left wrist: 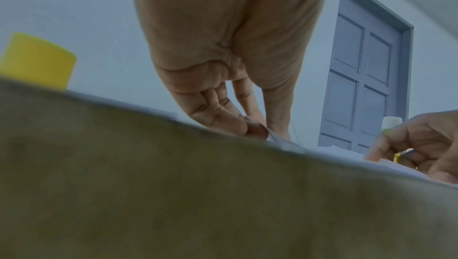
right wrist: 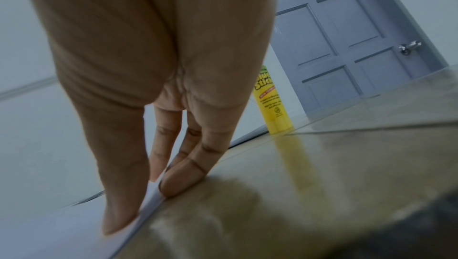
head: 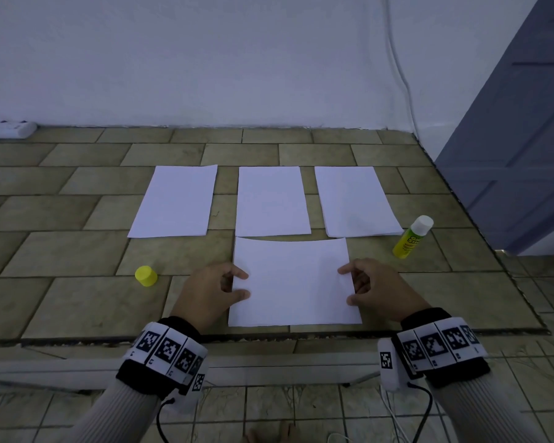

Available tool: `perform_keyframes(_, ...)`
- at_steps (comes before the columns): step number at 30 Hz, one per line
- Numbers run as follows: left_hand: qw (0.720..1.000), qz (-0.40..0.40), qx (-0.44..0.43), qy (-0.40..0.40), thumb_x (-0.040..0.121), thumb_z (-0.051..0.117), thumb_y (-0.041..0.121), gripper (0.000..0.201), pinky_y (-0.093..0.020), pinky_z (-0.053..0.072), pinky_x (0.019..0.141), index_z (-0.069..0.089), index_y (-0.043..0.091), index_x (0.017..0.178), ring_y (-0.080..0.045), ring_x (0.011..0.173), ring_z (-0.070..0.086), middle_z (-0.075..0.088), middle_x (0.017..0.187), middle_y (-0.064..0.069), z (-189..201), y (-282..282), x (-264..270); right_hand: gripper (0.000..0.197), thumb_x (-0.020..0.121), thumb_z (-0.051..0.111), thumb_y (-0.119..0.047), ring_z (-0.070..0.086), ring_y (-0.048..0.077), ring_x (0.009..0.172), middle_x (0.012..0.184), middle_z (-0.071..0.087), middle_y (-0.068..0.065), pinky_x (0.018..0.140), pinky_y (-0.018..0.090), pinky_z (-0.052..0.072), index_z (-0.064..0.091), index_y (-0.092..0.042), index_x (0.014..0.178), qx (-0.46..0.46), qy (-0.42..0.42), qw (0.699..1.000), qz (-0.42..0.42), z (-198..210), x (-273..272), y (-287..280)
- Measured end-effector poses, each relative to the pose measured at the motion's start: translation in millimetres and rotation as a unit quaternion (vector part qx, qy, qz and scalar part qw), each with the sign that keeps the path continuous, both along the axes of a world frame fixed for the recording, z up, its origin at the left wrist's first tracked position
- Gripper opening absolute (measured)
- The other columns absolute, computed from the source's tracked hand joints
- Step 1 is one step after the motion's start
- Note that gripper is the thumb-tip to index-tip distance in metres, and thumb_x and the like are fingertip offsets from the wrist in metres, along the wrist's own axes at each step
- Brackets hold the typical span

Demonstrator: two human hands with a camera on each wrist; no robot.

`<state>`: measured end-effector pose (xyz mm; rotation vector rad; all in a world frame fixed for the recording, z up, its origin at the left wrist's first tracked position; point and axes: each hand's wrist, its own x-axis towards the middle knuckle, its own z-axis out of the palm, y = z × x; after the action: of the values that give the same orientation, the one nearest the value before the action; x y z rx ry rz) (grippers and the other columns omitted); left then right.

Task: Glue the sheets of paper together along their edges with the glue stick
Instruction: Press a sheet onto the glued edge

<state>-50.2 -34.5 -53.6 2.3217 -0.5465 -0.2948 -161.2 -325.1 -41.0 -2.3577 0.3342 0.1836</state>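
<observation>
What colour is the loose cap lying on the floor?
Yellow; the cap shows best in the head view, left of the left hand.

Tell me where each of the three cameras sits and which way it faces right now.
Head: above, facing forward-down at the floor sheets; both hands pinch the near sheet.
Left wrist: near the floor, along the left hand toward the door.
Right wrist: low, along the right hand.
Shared: the glue stick shows in all three.

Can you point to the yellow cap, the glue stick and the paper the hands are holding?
Small yellow plastic cap [head: 146, 276], head view, its side.
Yellow glue stick [head: 411, 237], head view, its label.
White paper sheet held by both hands [head: 293, 282], head view, its middle.
</observation>
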Motion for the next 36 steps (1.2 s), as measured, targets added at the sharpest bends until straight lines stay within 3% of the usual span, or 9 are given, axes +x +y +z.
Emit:
perform_keyframes(12,1.000,0.003,0.009,0.004,0.078,0.080,0.028,0.022,-0.007,0.034,0.056,0.066,0.029,0.096,0.000,0.067,0.053,0.053,0.072,0.018,0,1,0,0.050,0.070,0.080,-0.006,0.059,0.015,0.085,0.098,0.058,0.002,0.080,0.029,0.055,0.060,-0.022,0.113,0.003,0.001,1.000,0.001,-1,2,-2)
perform_keyframes(16,1.000,-0.001,0.018,0.001,0.078,0.080,0.028,0.023,-0.006,0.036,0.058,0.066,0.029,0.096,0.000,0.074,0.054,0.058,0.085,0.014,2,2,0,0.051,0.069,0.080,-0.006,0.059,0.015,0.084,0.096,0.058,0.000,0.081,0.032,0.055,0.061,-0.021,0.113,0.001,0.000,1.000,-0.002,0,1,-1)
perform_keyframes(23,1.000,-0.002,0.020,0.002,0.078,0.080,0.028,0.024,-0.005,0.036,0.059,0.067,0.027,0.098,0.004,0.076,0.053,0.057,0.084,0.018,3,2,0,0.051,0.069,0.080,-0.005,0.059,0.015,0.084,0.096,0.057,-0.001,0.080,0.030,0.055,0.060,-0.021,0.113,0.000,0.008,1.000,-0.001,2,2,0)
perform_keyframes(27,1.000,-0.003,0.030,0.005,0.079,0.080,0.029,0.026,-0.008,0.035,0.059,0.068,0.023,0.102,-0.002,0.071,0.053,0.056,0.076,0.013,1,3,0,0.050,0.071,0.080,-0.008,0.057,0.016,0.087,0.099,0.054,0.000,0.082,0.029,0.054,0.058,-0.025,0.112,-0.018,0.016,1.000,0.003,3,3,2)
perform_keyframes(29,0.997,-0.012,0.071,-0.007,0.080,0.077,0.034,0.030,-0.013,0.040,0.067,0.068,0.022,0.107,-0.006,0.079,0.055,0.056,0.090,0.009,0,3,1,0.050,0.074,0.078,-0.012,0.054,0.015,0.092,0.105,0.048,0.001,0.088,0.031,0.051,0.057,-0.025,0.117,-0.046,0.033,0.998,0.006,4,4,4)
perform_keyframes(32,0.985,-0.022,0.155,-0.065,0.081,0.073,0.042,0.033,-0.032,0.047,0.088,0.066,0.026,0.109,-0.017,0.110,0.052,0.047,0.126,0.003,-1,2,0,0.053,0.077,0.075,-0.018,0.044,0.015,0.107,0.112,0.038,-0.001,0.096,0.029,0.044,0.055,-0.022,0.126,-0.095,0.053,0.994,0.017,5,5,6)
perform_keyframes(34,0.981,-0.013,0.170,-0.096,0.084,0.067,0.046,0.033,-0.038,0.043,0.096,0.064,0.025,0.110,-0.022,0.119,0.047,0.045,0.132,0.000,-2,-2,-3,0.053,0.079,0.074,-0.022,0.037,0.019,0.120,0.123,0.038,0.002,0.100,0.030,0.040,0.054,-0.024,0.129,-0.139,0.066,0.988,0.032,7,6,9)
perform_keyframes(36,0.981,-0.007,0.163,-0.104,0.089,0.050,0.055,0.048,-0.043,0.035,0.107,0.058,0.022,0.123,-0.026,0.135,0.036,0.042,0.140,-0.004,-7,-8,-4,0.053,0.081,0.072,-0.023,0.032,0.021,0.127,0.133,0.036,0.003,0.102,0.032,0.038,0.053,-0.024,0.130,-0.172,0.072,0.982,0.037,10,7,13)
